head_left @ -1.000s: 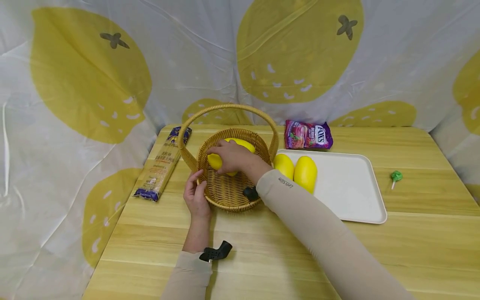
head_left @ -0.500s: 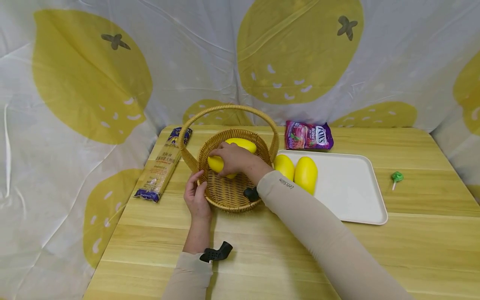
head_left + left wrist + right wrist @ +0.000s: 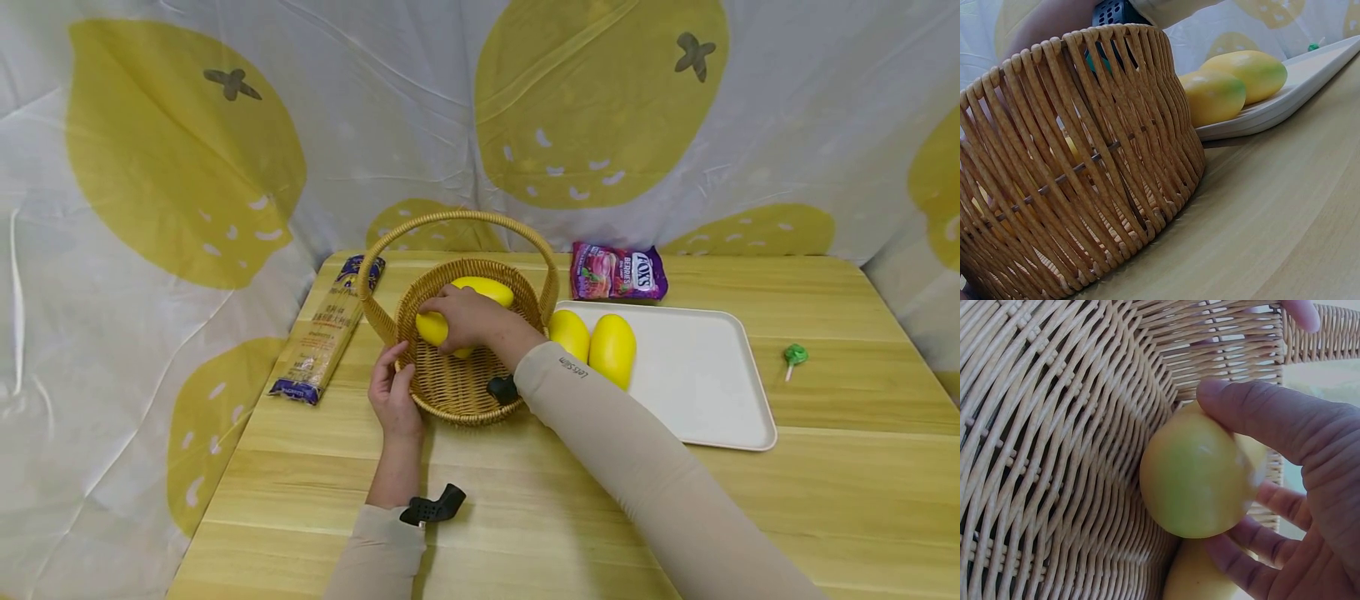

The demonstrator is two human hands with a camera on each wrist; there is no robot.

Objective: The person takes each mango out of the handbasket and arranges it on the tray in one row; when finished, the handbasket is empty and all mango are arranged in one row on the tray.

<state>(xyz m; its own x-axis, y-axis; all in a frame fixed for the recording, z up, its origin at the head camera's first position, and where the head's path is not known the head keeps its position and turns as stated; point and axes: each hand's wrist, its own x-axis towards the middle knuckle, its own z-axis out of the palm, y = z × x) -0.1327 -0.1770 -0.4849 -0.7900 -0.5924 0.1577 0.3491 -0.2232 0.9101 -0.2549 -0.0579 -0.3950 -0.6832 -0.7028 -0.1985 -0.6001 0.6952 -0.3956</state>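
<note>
In the head view, a round wicker basket (image 3: 467,406) with a tall handle stands on the table. My left hand (image 3: 396,404) grips its near-left rim, thumb on the inner side. Down inside the basket my right hand (image 3: 480,319) holds a yellow mango (image 3: 431,327) against the left wall. The right wrist view shows that mango (image 3: 1194,478), green at its end, between thumb and fingers. Another mango (image 3: 487,289) lies behind the hand, partly hidden by it. Two more mangoes (image 3: 612,350) lie at the left end of a white tray (image 3: 697,375), partly covered by my right sleeve.
A pack of spaghetti (image 3: 326,333) lies left of the basket. Behind the tray is a purple candy bag (image 3: 618,272). A green lollipop (image 3: 795,357) lies right of the tray. A lemon-print curtain (image 3: 420,100) hangs behind the table (image 3: 525,517). The basket handle arches over the basket.
</note>
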